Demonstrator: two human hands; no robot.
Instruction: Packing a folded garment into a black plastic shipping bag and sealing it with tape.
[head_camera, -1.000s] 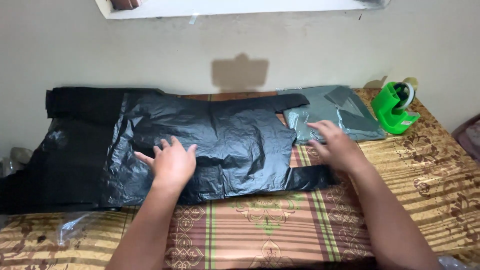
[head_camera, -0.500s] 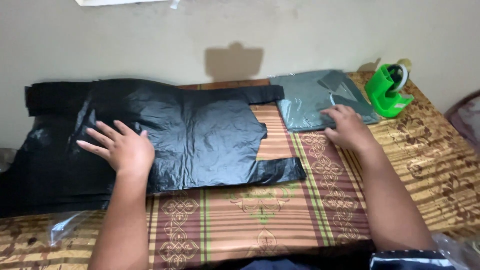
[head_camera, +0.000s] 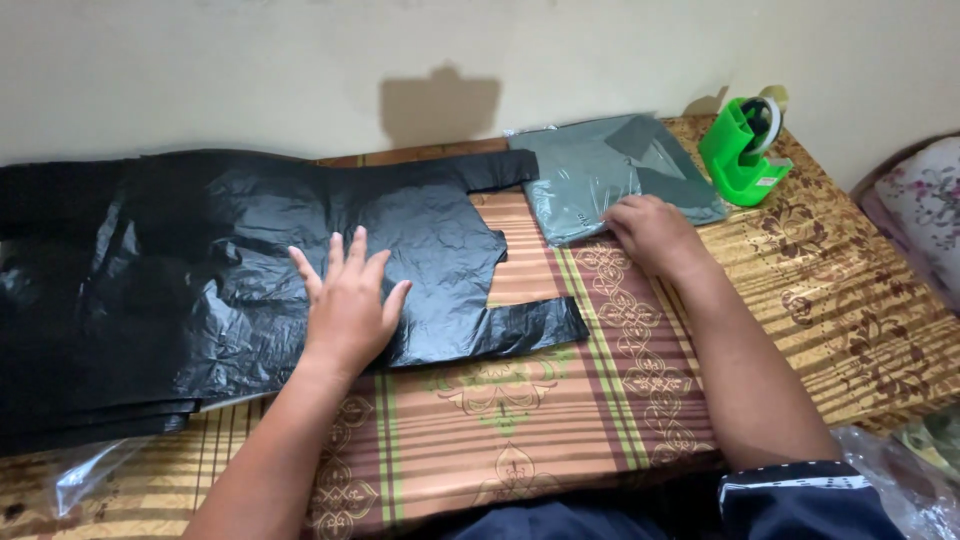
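Fingers (head_camera: 335, 262) of the left hand (head_camera: 348, 310) are spread open and laid flat on a black plastic bag (head_camera: 250, 270), nothing being gripped. Fingers (head_camera: 625, 212) of the right hand (head_camera: 655, 235) are loosely curled and rested on the near edge of a grey plastic mailer packet (head_camera: 600, 175); whether the edge is pinched cannot be told.

Black plastic bag: spread flat across the left half of the surface (head_camera: 560, 400), its two handle strips extended rightward, further black bags stacked beneath its left part.

Grey mailer packet: laid flat at the far right of the surface, against the wall (head_camera: 250, 70).

Green tape dispenser (head_camera: 745, 150): set upright just beside the packet, at the far right corner.

Surface: covered with a striped, patterned cloth in brown and gold.
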